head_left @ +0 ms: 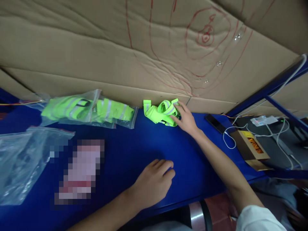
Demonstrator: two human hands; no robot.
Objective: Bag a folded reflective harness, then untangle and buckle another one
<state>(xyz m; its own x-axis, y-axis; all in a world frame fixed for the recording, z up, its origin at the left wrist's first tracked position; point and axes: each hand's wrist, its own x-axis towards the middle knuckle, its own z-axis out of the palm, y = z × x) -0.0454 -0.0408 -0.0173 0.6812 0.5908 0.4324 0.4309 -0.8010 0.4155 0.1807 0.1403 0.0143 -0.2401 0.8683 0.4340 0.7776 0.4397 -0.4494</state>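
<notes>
A crumpled, fluorescent green reflective vest point(156, 114) with grey bands lies on the blue table near the cardboard wall. My right hand point(185, 119) grips its right end, thumb in front and fingers behind; the fingertips are partly hidden. Closer to me, my left hand point(154, 183) is over the table with its fingers curled in, and nothing shows in it. Left of the loose vest, more folded green vests point(68, 108) lie in clear plastic bags point(113, 120). An empty-looking clear bag point(21, 163) rests at the far left.
Beside that bag is a blurred-out pinkish rectangle point(81, 170). To the right lie a black phone point(215, 123) with a white cable point(227, 141) and an open small carton point(250, 147). A blue metal frame point(284, 110) stands at the right; cardboard point(96, 51) walls the back.
</notes>
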